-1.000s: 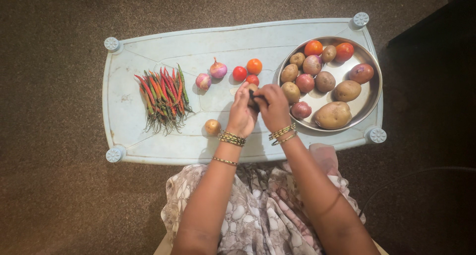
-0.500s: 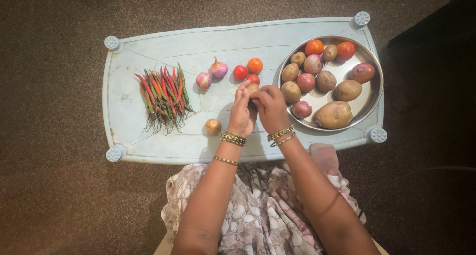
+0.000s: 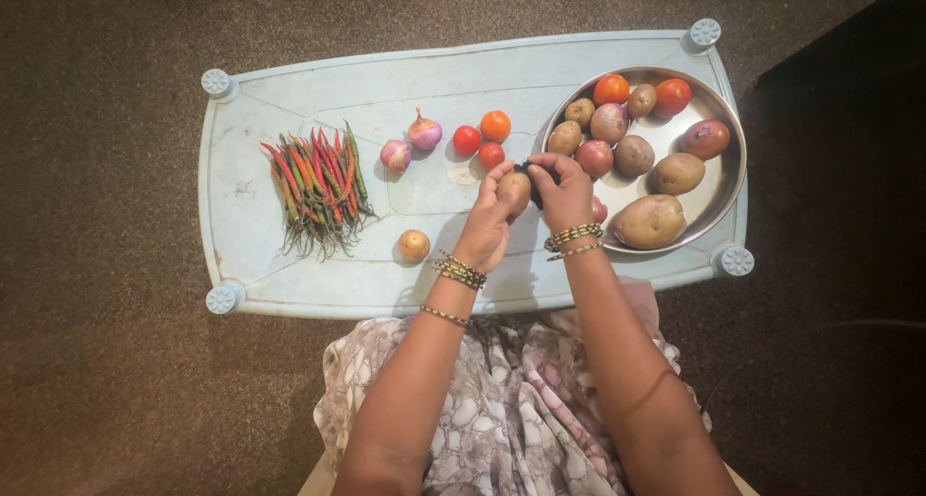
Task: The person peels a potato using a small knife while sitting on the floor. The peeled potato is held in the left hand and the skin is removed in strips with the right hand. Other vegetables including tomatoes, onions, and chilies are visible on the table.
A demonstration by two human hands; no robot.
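Left hand (image 3: 487, 221) closed around small brown potato (image 3: 514, 189), held above pale blue plastic desk (image 3: 289, 274). Right hand (image 3: 562, 192) pinches small dark tool (image 3: 531, 182), possibly a peeler, against it. Risk: slip nicks left fingers; potato drops.
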